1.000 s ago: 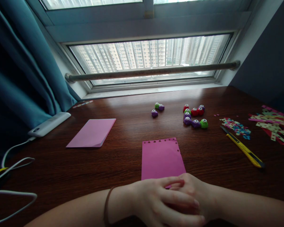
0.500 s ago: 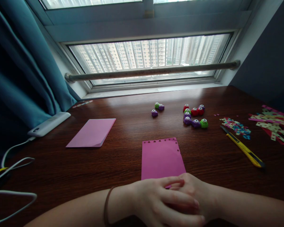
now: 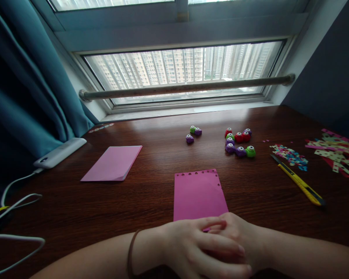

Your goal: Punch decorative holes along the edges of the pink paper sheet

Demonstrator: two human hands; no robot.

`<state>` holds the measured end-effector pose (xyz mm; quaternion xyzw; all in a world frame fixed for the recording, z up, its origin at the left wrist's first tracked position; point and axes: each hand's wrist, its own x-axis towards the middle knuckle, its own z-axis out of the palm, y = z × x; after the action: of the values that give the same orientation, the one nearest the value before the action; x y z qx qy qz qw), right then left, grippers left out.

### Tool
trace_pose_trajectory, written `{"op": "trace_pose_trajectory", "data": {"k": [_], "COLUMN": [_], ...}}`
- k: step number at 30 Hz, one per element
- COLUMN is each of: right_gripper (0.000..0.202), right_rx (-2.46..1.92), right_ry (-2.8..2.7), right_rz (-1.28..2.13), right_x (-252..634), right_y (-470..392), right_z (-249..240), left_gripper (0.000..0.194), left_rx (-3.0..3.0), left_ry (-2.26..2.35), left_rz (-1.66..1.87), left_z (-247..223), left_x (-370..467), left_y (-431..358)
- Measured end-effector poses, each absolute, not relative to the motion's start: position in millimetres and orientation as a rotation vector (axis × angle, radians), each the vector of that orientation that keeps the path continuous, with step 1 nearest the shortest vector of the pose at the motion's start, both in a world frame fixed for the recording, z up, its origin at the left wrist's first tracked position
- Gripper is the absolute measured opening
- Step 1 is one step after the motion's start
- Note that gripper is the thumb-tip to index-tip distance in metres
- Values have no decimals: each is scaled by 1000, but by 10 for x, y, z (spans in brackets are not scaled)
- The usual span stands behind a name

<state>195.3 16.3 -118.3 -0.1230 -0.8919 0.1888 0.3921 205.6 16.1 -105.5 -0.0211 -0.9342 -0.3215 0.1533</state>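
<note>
Dark reddish-brown table [image 3: 128, 205]: extends from near edge to windowsill, bears all loose items directly on bare surface. Window [image 3: 180, 66] at far side: shows apartment towers through glass. Blue curtain [image 3: 37, 66]: hangs at left. Pale metal bar [image 3: 186, 90]: crosses in front of lower pane.

Left hand [image 3: 202, 248]: lies across right hand [image 3: 238, 236] at near edge, fingers loosely spread, unclenched; carries brown band [image 3: 130, 252] at wrist. On right hand's grip: cannot tell, largely hidden under left.

Magenta sheet [image 3: 197, 197]: lies flat just ahead of both hands, near edge partly covered by them; shows small shaped holes along far edge and near far right corner. Light pink paper stack [image 3: 112, 162]: rests flat to left, well apart from hands.

Pile of punched paper strips [image 3: 327, 156]: lies loose at far right, overlapping. Yellow cutter [image 3: 301, 184]: rests at right, blade exposed, pointing away. White device [image 3: 61, 153]: sits beside curtain, joined to white cable [image 3: 26, 237] looping toward near left.

Small punches in purple, green and red [image 3: 241, 151]: stand in a cluster beyond magenta sheet, at right; three more [image 3: 190, 138], purple and green, to left of cluster. Heap of multicoloured paper bits [image 3: 292, 156]: lies uncontained between cutter and strips.
</note>
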Motion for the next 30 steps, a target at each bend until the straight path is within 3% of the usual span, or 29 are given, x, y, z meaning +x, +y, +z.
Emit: {"op": "trace_pose_trajectory", "data": {"k": [30], "right_gripper": [21], "right_rx": [-333], "right_ry": [-2332], "right_rz": [446], "right_x": [1980], "right_y": [144], "right_z": [-1132], "left_gripper": [43], "left_rx": [-136], "left_ry": [-2711], "left_rz": [-975], "left_z": [-1022], "left_x": [2010], "left_y": [127]}}
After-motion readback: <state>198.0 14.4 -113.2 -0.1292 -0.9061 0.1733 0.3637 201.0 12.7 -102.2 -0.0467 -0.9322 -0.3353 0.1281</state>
